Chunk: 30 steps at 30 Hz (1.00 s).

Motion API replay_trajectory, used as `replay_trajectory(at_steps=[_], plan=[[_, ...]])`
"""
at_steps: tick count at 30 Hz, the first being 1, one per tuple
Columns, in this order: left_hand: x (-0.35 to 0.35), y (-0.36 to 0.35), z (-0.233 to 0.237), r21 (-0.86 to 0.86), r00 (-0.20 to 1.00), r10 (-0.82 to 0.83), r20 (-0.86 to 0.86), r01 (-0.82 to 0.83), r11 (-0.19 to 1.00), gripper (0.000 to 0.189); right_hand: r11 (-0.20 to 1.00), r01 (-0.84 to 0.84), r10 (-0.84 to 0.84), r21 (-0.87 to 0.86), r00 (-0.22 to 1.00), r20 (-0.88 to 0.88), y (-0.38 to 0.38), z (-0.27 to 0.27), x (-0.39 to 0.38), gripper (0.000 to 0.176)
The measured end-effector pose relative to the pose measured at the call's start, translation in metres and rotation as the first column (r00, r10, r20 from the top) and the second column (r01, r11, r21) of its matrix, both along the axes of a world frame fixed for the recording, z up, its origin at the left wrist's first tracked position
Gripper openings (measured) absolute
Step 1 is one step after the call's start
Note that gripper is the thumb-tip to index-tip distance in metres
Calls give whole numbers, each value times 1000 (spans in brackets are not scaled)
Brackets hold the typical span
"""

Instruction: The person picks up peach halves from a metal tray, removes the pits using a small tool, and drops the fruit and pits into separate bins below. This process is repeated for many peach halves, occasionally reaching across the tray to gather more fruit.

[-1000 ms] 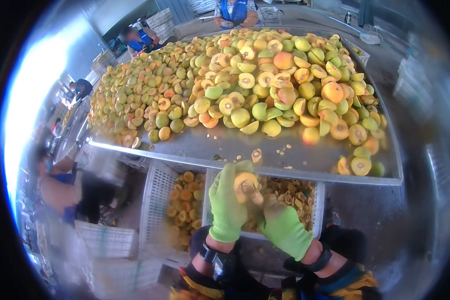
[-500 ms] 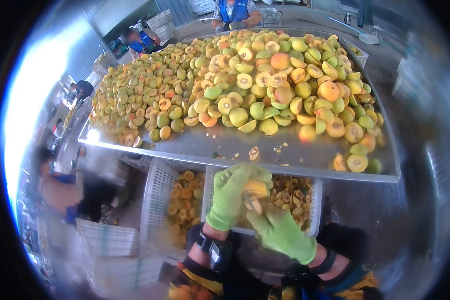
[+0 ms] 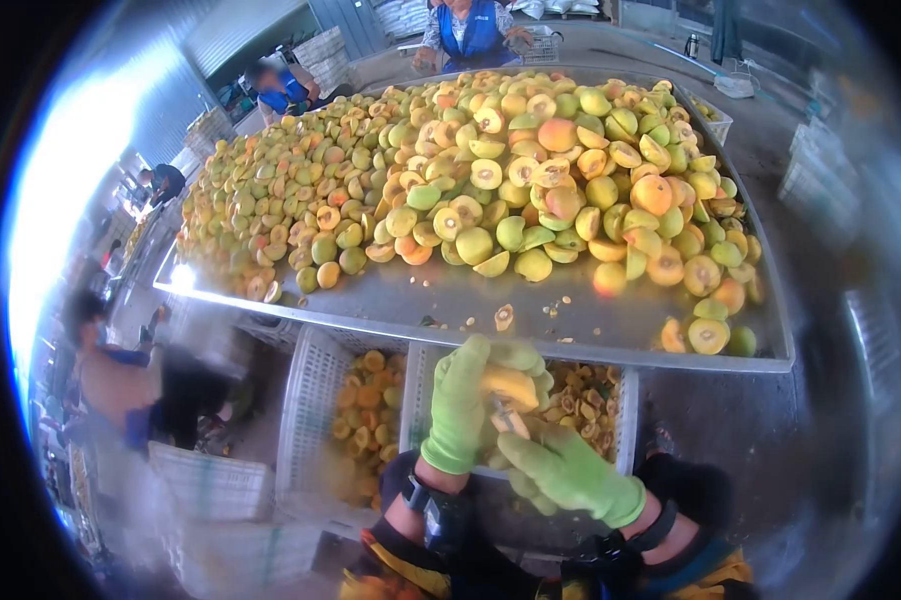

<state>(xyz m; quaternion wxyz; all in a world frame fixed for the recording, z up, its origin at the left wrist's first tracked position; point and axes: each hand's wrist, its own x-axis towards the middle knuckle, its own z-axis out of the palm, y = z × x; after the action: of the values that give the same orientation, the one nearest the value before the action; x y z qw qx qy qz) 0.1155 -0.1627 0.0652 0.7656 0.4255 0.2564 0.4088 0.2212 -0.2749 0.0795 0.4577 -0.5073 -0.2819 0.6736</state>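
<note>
Right hand (image 3: pixel 576 475): gloved, fingers closed on a small tool (image 3: pixel 510 418), type indistinct. Left hand (image 3: pixel 461 405): gloved, clamped around a cut fruit (image 3: pixel 512 386), held over a white crate (image 3: pixel 628 420) of fruit pieces (image 3: pixel 589 398). Fruit judged light and fairly firm, cut face likely wet and slippery, edges liable to bruise; best gripped by the rounded skin side. Beyond: metal desk (image 3: pixel 371 298) bearing heaped fruit (image 3: pixel 476 215). Far edge: person in a blue vest (image 3: pixel 474 32).
</note>
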Motion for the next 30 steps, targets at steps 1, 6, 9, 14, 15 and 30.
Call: replay_trajectory(at_steps=[1,6,9,14,15,30], plan=[[-6,4,-2,43,987,-162,1,162,986,60,992,-129,128,-5,989,-78,0,1,11,44],[-13,4,1,79,955,-294,-32,296,952,46,956,-292,291,5,951,-109,-6,-5,24,52],[-13,0,3,361,972,-134,-194,198,912,39,944,-328,329,-26,944,37,-10,4,29,48],[-70,18,-1,920,648,701,-298,1,391,16,908,-415,416,57,909,-7,-20,-54,42,43],[-83,18,-4,679,700,672,-242,-372,633,15,837,-360,107,413,847,521,-18,-127,42,36],[90,196,-99,-250,892,-76,-446,-42,967,41,890,-180,-379,419,221,899,-6,-99,78,25]])
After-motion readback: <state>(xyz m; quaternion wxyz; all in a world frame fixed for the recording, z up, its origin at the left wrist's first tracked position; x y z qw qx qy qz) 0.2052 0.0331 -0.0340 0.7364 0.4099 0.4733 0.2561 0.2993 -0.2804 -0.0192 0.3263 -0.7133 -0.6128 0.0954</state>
